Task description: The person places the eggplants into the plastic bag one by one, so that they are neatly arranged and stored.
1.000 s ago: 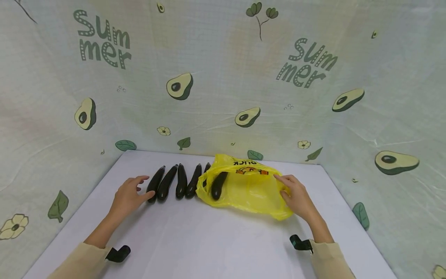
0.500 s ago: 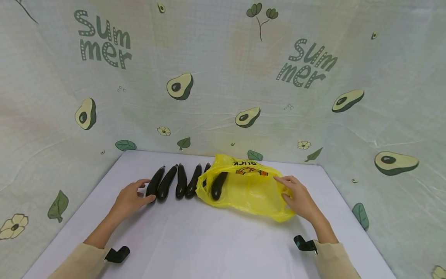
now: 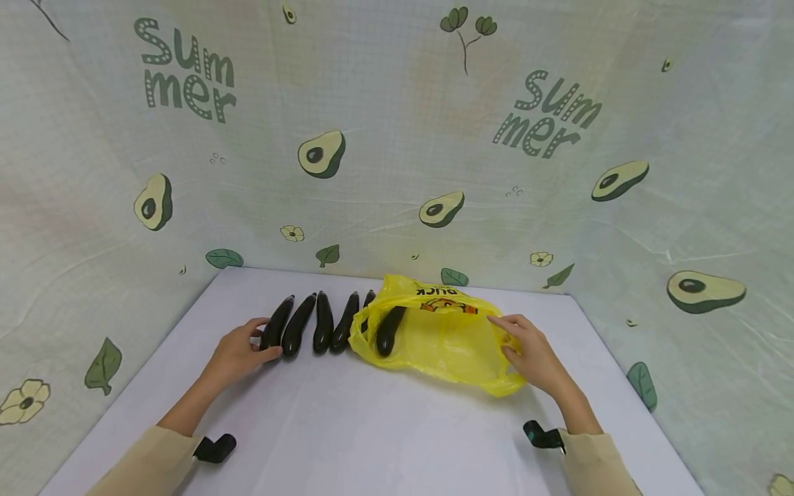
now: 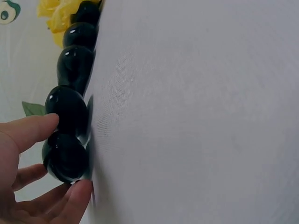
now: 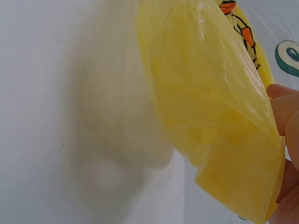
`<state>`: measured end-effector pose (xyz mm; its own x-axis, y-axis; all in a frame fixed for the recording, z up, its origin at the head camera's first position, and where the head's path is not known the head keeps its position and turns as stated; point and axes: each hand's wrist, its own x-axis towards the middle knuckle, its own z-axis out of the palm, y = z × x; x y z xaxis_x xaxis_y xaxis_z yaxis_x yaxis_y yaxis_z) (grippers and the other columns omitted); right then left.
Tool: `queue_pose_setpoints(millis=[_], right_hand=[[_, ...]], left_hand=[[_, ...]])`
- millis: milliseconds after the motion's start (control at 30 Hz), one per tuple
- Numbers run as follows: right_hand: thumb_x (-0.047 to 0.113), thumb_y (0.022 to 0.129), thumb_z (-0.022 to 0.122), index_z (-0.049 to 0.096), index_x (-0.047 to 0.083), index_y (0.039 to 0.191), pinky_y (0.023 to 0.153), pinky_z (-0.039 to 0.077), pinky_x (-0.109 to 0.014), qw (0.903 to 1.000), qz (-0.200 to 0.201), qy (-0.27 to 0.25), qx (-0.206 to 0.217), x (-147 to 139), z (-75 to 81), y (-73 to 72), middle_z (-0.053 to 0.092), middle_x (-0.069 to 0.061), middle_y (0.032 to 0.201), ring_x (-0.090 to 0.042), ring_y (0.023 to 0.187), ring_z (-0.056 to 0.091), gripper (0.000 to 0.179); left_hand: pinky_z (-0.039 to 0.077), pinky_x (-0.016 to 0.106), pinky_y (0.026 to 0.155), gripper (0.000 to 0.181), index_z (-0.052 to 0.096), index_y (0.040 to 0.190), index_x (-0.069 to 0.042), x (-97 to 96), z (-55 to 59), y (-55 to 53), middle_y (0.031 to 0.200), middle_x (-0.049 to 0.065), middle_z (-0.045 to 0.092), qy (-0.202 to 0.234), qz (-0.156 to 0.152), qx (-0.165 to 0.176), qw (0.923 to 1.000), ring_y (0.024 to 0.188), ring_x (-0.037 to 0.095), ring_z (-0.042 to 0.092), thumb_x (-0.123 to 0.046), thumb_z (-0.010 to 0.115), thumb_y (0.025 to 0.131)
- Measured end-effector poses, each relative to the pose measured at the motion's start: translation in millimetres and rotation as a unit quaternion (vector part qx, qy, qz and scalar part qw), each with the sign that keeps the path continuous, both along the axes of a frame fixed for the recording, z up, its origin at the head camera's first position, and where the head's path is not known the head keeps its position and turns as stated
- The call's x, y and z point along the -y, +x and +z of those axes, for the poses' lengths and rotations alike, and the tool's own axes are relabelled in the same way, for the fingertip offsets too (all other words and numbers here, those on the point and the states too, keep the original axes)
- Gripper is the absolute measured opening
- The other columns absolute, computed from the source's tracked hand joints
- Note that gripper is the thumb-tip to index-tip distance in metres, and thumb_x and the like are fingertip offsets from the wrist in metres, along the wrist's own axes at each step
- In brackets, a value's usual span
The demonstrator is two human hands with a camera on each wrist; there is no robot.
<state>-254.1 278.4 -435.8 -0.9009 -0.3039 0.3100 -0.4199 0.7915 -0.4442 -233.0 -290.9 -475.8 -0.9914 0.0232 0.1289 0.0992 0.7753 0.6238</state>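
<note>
Dark, glossy eggplants lie in a row on the white table, stem ends away from me. My left hand (image 3: pixel 236 355) has its thumb and fingers around the near end of the leftmost eggplant (image 3: pixel 276 325). In the left wrist view the thumb lies where this eggplant (image 4: pixel 66 161) meets its neighbour (image 4: pixel 67 105), with the other fingers along its far side. A yellow plastic bag (image 3: pixel 459 348) lies with its mouth spread toward me. My right hand (image 3: pixel 535 353) holds the right edge of the mouth. One eggplant (image 3: pixel 387 334) rests inside the bag at its left.
Between my left hand and the bag lie more eggplants (image 3: pixel 323 324), one partly hidden behind the bag's left side. A light cloth printed with avocados (image 3: pixel 442 209) and leaves hangs behind and beside the white table (image 3: pixel 347 427).
My left hand has moved slightly right and its fingers have closed in around the leftmost eggplant. My right hand has pulled the bag's edge slightly right and toward me.
</note>
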Motion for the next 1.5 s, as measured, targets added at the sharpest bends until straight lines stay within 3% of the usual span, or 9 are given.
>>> queue_pose_setpoints(millis=[200, 400, 833, 1133, 1500], right_hand=[[-0.014, 0.090, 0.073, 0.061, 0.009, 0.150, 0.100, 0.057, -0.052, 1.0000, 0.001, 0.001, 0.001, 0.0, -0.6, -0.9, 0.060, -0.014, 0.133, -0.030, 0.114, 0.060, 0.065], [-0.014, 0.090, 0.072, 0.061, 0.008, 0.150, 0.100, 0.057, -0.053, 1.0000, 0.004, 0.005, -0.001, 0.6, -0.7, -1.6, 0.060, -0.014, 0.133, -0.031, 0.113, 0.060, 0.066], [-0.014, 0.089, 0.072, 0.060, 0.006, 0.150, 0.100, 0.057, -0.053, 0.9998, 0.010, 0.012, -0.008, 1.4, -0.8, -2.9, 0.060, -0.015, 0.133, -0.031, 0.113, 0.061, 0.065], [-0.014, 0.090, 0.072, 0.060, 0.006, 0.151, 0.100, 0.057, -0.053, 0.9998, 0.013, 0.014, -0.010, 0.8, 1.7, -4.2, 0.060, -0.016, 0.134, -0.031, 0.112, 0.061, 0.065], [-0.015, 0.089, 0.074, 0.060, 0.007, 0.150, 0.100, 0.057, -0.053, 0.9997, 0.014, 0.013, -0.018, 1.3, 2.8, -4.0, 0.060, -0.016, 0.133, -0.032, 0.111, 0.061, 0.066]], left_hand=[[0.057, 0.062, 0.089, 0.074, 0.051, 0.149, 0.007, 1.9, 2.1, -0.7, 0.128, 0.036, 0.066, -0.003, 0.012, 0.024, 0.9996, 0.117, 0.053, 0.065, -0.031, 0.081, 0.093], [0.060, 0.054, 0.082, 0.066, 0.054, 0.146, 0.008, 6.0, 6.7, 2.2, 0.130, 0.038, 0.064, 0.004, 0.020, 0.043, 0.9989, 0.115, 0.052, 0.067, -0.026, 0.079, 0.095], [0.060, 0.051, 0.080, 0.062, 0.054, 0.148, 0.007, 16.9, 5.0, 3.5, 0.134, 0.038, 0.063, 0.000, 0.028, 0.025, 0.9993, 0.115, 0.051, 0.069, -0.022, 0.073, 0.096], [0.061, 0.047, 0.075, 0.065, 0.053, 0.151, 0.003, 14.7, 19.0, 10.2, 0.137, 0.035, 0.063, 0.015, 0.024, 0.015, 0.9995, 0.115, 0.050, 0.069, -0.025, 0.075, 0.097], [0.054, 0.035, 0.072, 0.063, 0.056, 0.151, -0.003, -8.5, 39.1, 18.8, 0.134, 0.025, 0.068, 0.019, 0.010, 0.000, 0.9998, 0.109, 0.037, 0.070, -0.027, 0.077, 0.097]])
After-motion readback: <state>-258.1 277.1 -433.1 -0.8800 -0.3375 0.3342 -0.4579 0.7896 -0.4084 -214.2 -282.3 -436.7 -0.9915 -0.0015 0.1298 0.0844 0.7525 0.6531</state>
